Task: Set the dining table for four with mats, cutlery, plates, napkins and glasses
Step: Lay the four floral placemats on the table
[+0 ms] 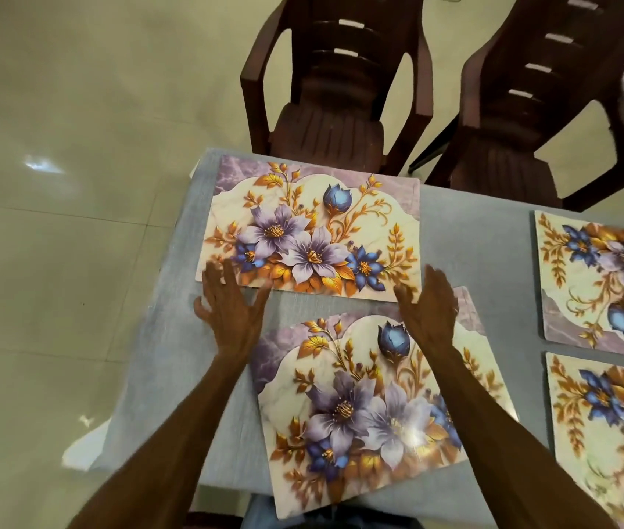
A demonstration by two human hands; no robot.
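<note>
Several floral place mats lie on the grey table. The far left mat lies square near the table's far edge. My left hand is spread flat, its fingertips on that mat's near left corner. My right hand reaches with straight fingers to the same mat's near right corner. Below my arms a near mat lies skewed, its lower edge overhanging the table's front. Two more mats lie at the right: the far right mat and the near right mat.
Two dark brown plastic chairs stand past the table's far edge, the left chair and the right chair. Shiny cream floor tiles lie to the left. Some clutter sits at the top right corner.
</note>
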